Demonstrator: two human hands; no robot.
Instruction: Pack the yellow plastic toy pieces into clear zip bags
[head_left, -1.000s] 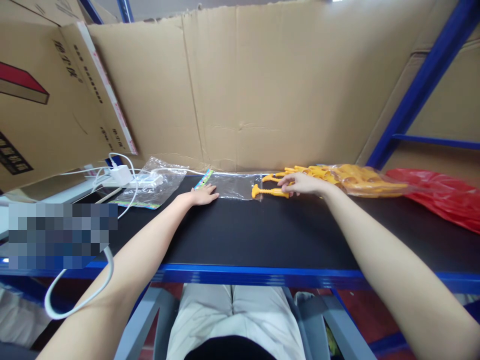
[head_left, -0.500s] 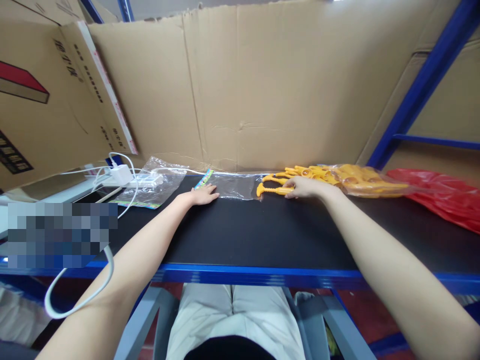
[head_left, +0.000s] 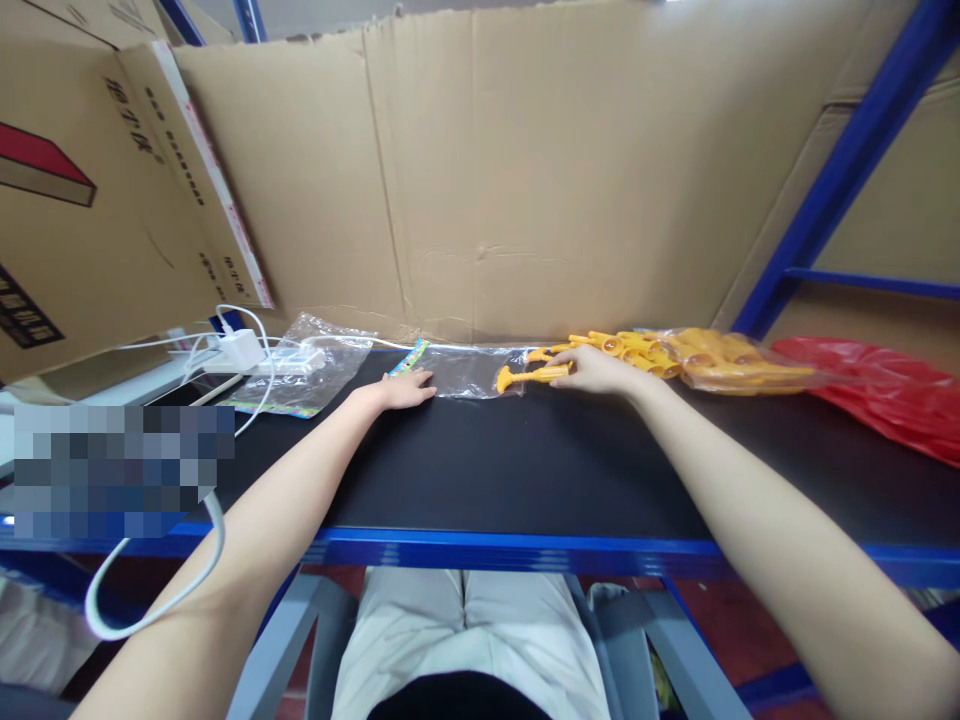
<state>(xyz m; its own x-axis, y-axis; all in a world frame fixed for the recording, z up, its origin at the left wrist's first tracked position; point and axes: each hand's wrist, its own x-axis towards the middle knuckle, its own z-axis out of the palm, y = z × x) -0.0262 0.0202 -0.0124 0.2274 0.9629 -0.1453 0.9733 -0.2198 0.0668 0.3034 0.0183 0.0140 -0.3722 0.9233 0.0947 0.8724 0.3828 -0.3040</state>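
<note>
A long, flat, clear plastic bag [head_left: 469, 372] lies on the black tabletop [head_left: 525, 470], close to the brown cardboard wall [head_left: 525, 180] behind it. The left hand [head_left: 401, 390] rests on the bag's left end, beside its coloured printed strip. Its palm is down and its fingers are stretched out flat, so the grip is spread and holds nothing, only pressing on the plastic.

The right hand [head_left: 592, 370] is just right of the bag, its grip closed round the shaft of a slim yellow plastic toy piece with a ribbed handle [head_left: 529, 377]. The piece lies level and points left, and its curved head overlaps the bag's right end. Whether the head is inside the plastic or on top of it cannot be told.

Further right of the bag, touching the back of the right hand, lies a heap of similar yellow plastic pieces in a clear wrapper [head_left: 720, 358], and beyond that a crumpled red plastic sack [head_left: 885, 400].

Left of the bag is a wrinkled clear plastic bag [head_left: 319, 368], then a white charger block [head_left: 241, 350] with white cables.
</note>
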